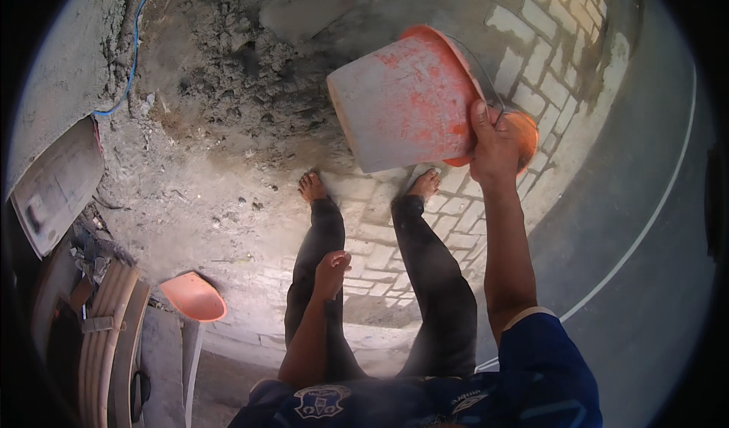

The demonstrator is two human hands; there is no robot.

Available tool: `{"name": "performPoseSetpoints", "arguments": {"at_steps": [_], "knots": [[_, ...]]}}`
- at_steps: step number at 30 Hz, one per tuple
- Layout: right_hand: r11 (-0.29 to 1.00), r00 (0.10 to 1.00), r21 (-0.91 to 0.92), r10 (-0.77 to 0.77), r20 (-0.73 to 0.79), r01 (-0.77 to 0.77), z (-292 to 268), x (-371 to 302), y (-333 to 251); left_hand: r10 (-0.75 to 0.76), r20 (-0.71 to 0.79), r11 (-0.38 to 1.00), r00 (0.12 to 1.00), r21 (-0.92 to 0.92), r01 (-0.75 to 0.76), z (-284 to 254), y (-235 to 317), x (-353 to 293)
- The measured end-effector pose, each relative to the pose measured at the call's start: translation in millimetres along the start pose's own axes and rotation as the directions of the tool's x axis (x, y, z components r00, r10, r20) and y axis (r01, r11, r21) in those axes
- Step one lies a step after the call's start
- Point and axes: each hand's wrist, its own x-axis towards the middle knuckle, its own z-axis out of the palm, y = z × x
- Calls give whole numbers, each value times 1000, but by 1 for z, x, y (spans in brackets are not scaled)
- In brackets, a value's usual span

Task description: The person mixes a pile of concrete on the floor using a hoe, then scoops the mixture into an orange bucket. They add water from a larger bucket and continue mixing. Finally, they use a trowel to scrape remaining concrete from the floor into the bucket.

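Observation:
My right hand [493, 143] grips a red-orange bucket [410, 102] at its rim. The bucket lies tipped on its side in the air, its outside coated with dried grey cement and its bottom turned to the left. A thin wire handle [486, 67] arcs from the rim past my fingers. Partly hidden behind that hand is another orange object [525, 141] with a rounded edge; its kind does not show. My left hand [332, 274] hangs in front of my left leg, fingers curled in, with nothing visible in it.
Wet grey mortar [235, 64] is spread ahead of my bare feet. Paving bricks [547, 71] run along the right, beside a road with a white line [630, 257]. At left are an orange scoop-shaped piece [194, 297], a grey board [61, 185], curved pipes [106, 337] and a blue cable [135, 48].

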Motion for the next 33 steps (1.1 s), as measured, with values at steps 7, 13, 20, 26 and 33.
{"name": "performPoseSetpoints", "arguments": {"at_steps": [7, 13, 20, 26, 33], "knots": [[785, 999, 618, 39, 12, -38, 34, 128, 81, 20, 66, 998, 998, -67, -16, 0, 43, 12], [728, 975, 685, 132, -180, 28, 61, 224, 226, 70, 19, 998, 997, -1, -70, -7, 76, 18], [617, 979, 787, 174, -102, -28, 82, 186, 204, 54, 16, 998, 998, 33, -54, -5, 78, 19], [573, 989, 820, 115, -91, 8, 98, 148, 150, 59, 22, 997, 998, 46, -60, 0, 81, 27], [391, 956, 896, -272, -106, 211, 76, 125, 90, 65, 29, 994, 997, 88, -67, 0, 85, 27]]}}
